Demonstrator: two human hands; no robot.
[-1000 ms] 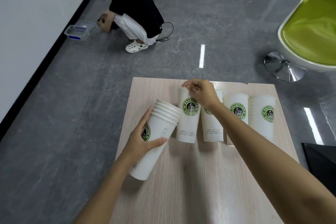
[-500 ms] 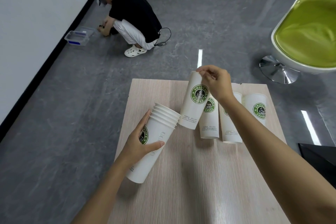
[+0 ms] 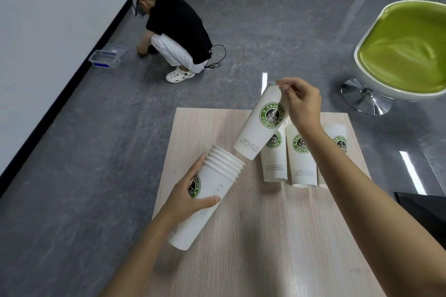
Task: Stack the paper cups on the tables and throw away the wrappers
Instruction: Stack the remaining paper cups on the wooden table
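My left hand (image 3: 187, 196) grips a tilted stack of several nested white paper cups (image 3: 210, 190) with green coffee logos, its open end pointing up and right. My right hand (image 3: 301, 103) pinches the rim of a single cup (image 3: 261, 125), held in the air with its base just above and to the right of the stack's mouth. Three more cups stand upright on the light wooden table (image 3: 265, 236): one (image 3: 275, 161) behind the lifted cup, one (image 3: 303, 161) beside it, and one (image 3: 337, 137) partly hidden by my right forearm.
A person (image 3: 176, 34) crouches on the grey floor at the back left beside a clear plastic box (image 3: 108, 58). A green and white swivel chair (image 3: 400, 50) stands at the right. A dark object (image 3: 424, 207) lies past the table's right edge.
My right hand has lifted the single cup off the table, tilted it and brought it over the mouth of the stack. My left hand keeps holding the stack.
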